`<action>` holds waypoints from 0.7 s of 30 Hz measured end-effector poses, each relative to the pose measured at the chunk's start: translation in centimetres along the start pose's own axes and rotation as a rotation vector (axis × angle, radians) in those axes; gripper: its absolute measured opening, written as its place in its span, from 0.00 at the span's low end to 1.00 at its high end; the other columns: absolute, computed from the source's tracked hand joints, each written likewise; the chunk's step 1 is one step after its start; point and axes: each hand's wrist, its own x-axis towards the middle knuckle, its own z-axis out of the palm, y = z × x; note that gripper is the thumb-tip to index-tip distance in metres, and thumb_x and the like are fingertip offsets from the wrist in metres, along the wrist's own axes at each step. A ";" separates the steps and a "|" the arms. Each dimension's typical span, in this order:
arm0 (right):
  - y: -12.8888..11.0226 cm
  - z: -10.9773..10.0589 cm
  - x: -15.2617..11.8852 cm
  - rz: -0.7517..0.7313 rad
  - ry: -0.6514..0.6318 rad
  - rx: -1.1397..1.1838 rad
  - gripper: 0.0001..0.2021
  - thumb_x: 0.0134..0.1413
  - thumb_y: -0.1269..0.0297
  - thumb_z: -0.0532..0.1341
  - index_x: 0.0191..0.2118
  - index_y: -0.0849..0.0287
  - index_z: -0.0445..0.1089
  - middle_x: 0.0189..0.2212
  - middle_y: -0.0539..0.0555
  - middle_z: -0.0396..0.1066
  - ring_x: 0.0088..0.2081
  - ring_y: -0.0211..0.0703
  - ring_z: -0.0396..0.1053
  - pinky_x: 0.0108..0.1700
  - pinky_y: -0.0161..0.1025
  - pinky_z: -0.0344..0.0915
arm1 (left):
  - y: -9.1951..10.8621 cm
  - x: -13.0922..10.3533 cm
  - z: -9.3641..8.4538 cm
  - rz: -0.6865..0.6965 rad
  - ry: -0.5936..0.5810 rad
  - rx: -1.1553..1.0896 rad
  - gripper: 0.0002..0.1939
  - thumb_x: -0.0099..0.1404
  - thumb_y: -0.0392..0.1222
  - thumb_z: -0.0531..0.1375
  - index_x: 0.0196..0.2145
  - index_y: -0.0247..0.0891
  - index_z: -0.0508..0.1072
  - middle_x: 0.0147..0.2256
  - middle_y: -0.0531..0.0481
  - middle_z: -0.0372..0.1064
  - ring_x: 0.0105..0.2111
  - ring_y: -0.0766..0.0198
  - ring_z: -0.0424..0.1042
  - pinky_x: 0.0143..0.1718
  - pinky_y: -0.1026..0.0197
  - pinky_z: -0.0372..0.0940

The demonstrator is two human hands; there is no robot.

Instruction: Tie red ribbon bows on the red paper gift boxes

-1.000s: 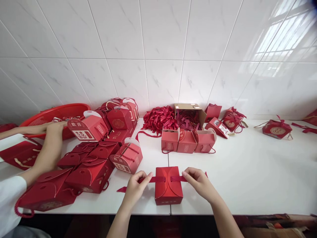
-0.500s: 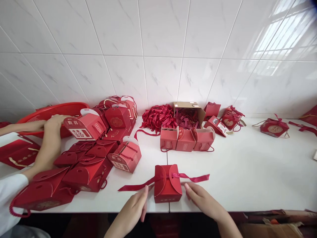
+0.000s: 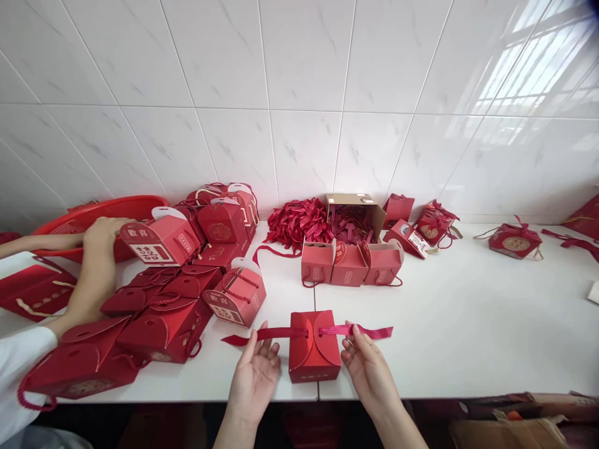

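Head view, looking down at the near edge of the white bench (image 3: 468, 337). I see a red box (image 3: 314, 346) standing upright at the near middle, its two curved top flaps closed over each other. A red ribbon (image 3: 369, 331) runs through the flaps and sticks out level on both sides of the box.

My left hand (image 3: 255, 372) is just left of the box, palm turned up, fingers spread and loose; its fingertips reach the underside of the left ribbon end, but nothing is clasped. My right hand (image 3: 367, 368) is just right of the box, also unclenched, with fingertips touching the right ribbon end from below; I cannot tell whether it pinches it.

Farther back, three small red boxes (image 3: 350, 265) stand in a row, touching side to side. Behind them lies a heap of loose ribbons (image 3: 299, 221) beside a brown carton (image 3: 358, 212) tipped on its side, with more ribbons inside. At far right, well apart, sits one tied box (image 3: 515, 240).

The left of the bench carries a pile of red boxes (image 3: 187, 280), some upright, some toppled. Another person's hand (image 3: 100, 234), at far left, rests against one of them, in front of a red tray (image 3: 93, 209). A white sleeve (image 3: 19, 368) shows at the near left corner.
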 end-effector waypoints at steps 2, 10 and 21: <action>-0.4 -0.1 -0.2 -0.052 0.010 -0.015 0.09 0.52 0.54 0.65 0.36 0.52 0.74 0.25 0.50 0.69 0.32 0.43 0.70 0.33 0.39 0.69 | 0.5 -0.3 -0.1 0.060 0.013 -0.007 0.10 0.62 0.44 0.62 0.40 0.40 0.77 0.26 0.52 0.69 0.24 0.69 0.70 0.22 0.68 0.66; -4.1 0.6 0.0 -0.366 0.042 -0.276 0.13 0.52 0.53 0.65 0.40 0.54 0.75 0.40 0.53 0.72 0.33 0.39 0.66 0.39 0.39 0.67 | 3.9 -0.6 1.3 0.437 -0.010 0.153 0.23 0.47 0.55 0.71 0.37 0.38 0.79 0.27 0.54 0.68 0.26 0.71 0.64 0.26 0.69 0.64; -11.0 6.8 -0.5 -0.775 -0.263 -0.532 0.05 0.55 0.61 0.64 0.34 0.57 0.74 0.30 0.52 0.74 0.32 0.41 0.70 0.36 0.38 0.67 | 8.1 -2.9 8.1 0.970 -0.283 0.779 0.13 0.56 0.47 0.65 0.37 0.37 0.78 0.32 0.48 0.73 0.33 0.61 0.70 0.33 0.64 0.65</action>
